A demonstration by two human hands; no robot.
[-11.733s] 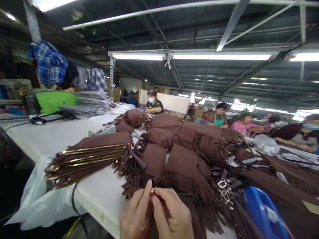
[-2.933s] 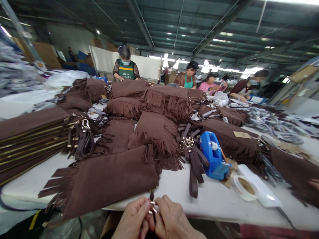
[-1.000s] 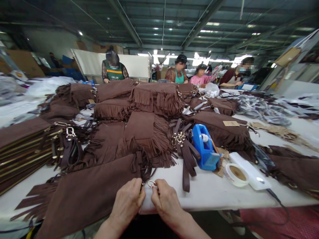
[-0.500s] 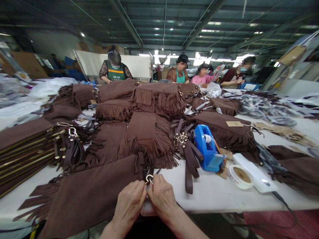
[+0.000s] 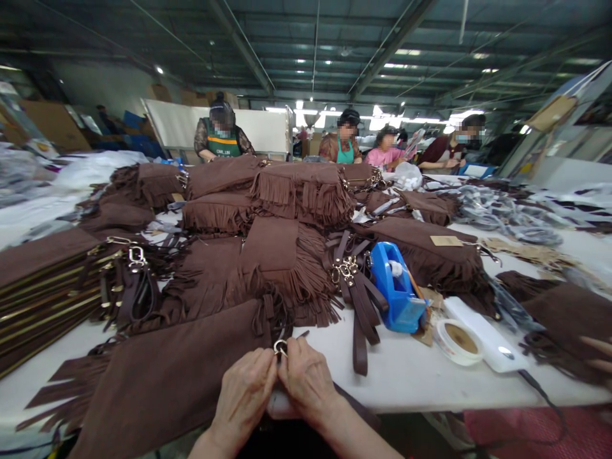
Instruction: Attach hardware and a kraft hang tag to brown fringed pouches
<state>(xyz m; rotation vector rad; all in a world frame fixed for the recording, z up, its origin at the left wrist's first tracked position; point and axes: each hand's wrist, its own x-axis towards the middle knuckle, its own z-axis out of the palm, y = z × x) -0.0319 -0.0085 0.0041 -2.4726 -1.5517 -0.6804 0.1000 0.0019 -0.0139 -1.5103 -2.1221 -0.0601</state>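
Note:
A brown suede-like fringed bag [image 5: 176,376] lies at the front left of the table, its corner reaching my hands. My left hand [image 5: 251,386] is closed in a pinch, and my right hand [image 5: 308,379] is closed right against it. A pale metal ring [image 5: 280,346] sticks up between the two sets of fingertips, at the bag's corner. My fingers hide the rest of the hardware. From beneath my right hand a dark strap [image 5: 356,405] runs down past the table edge.
Piled fringed bags [image 5: 301,182] stand beyond my hands. Dark wrist straps [image 5: 361,306], a blue tape dispenser [image 5: 396,287], a tape roll [image 5: 459,341] and a white corded device [image 5: 488,335] lie to the right. Another person's hand [image 5: 597,354] is at the right edge. Co-workers stand opposite.
Both hands stay pinched at the ring, with little movement. A dark strap shows more below my right hand. At the right edge, another person's hand has appeared by a brown bag that has shifted.

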